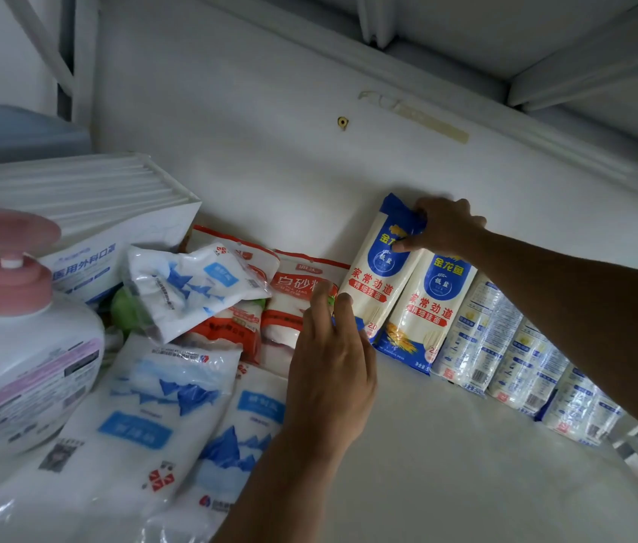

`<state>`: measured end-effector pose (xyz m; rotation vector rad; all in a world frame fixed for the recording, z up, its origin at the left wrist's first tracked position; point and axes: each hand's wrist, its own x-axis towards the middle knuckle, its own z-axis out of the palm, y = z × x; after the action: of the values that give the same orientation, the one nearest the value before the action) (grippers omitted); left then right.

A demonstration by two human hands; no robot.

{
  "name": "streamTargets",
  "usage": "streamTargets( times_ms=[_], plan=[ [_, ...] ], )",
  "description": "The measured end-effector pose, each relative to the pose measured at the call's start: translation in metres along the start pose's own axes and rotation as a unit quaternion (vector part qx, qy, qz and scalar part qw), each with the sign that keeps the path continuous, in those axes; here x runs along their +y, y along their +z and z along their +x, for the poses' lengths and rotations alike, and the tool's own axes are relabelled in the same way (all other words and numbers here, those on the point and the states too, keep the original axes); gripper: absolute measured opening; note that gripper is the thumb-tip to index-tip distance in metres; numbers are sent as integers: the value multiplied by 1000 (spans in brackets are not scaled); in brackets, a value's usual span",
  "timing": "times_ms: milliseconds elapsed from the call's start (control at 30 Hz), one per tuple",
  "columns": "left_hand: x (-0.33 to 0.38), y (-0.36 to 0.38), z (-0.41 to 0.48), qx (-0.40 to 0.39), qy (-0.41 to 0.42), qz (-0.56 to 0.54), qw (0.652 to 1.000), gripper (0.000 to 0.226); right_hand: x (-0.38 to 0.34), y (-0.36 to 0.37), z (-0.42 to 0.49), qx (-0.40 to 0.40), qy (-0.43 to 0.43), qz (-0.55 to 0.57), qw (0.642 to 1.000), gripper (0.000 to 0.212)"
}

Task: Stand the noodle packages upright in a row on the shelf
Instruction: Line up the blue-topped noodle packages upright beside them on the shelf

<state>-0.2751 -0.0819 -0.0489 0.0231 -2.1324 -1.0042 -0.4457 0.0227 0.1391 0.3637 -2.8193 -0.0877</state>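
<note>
Left hand [331, 366] spread, steadying foot of leftmost noodle package [378, 276] standing at row's end against shelf [446, 444] back; right hand [444, 229] pinches its top; next, likely square it and release.

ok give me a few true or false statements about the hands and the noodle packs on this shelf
1. The right hand grips the top of the leftmost noodle package. True.
2. The left hand is at that package's lower end. True.
3. The noodle packages lie flat in a stack. False: they stand side by side against the back wall.
4. The pump bottle has a blue pump. False: it is pink.
5. The red sugar bags sit right of the noodles. False: left.
</note>
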Motion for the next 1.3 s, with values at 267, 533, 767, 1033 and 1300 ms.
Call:
streamTargets(
  times_ms=[267,533,767,1033,1300],
  plan=[
    [0,-2,0,3,1,4,1000,49,0,-1,15,54,-53,54,996,43],
    [1,-1,0,-1,1,-9,1000,48,10,0,17,145,-39,25,988,13],
    [1,0,1,-1,1,1,1000,50,2,5,11,151,-42,56,986,20],
    [2,-2,1,3,5,2,1000,50,62,-5,-19,166,-19,66,984,41],
    [3,-3,0,-1,17,9,1000,47,122,8,-68,129,36,84,987,30]
  ],
)
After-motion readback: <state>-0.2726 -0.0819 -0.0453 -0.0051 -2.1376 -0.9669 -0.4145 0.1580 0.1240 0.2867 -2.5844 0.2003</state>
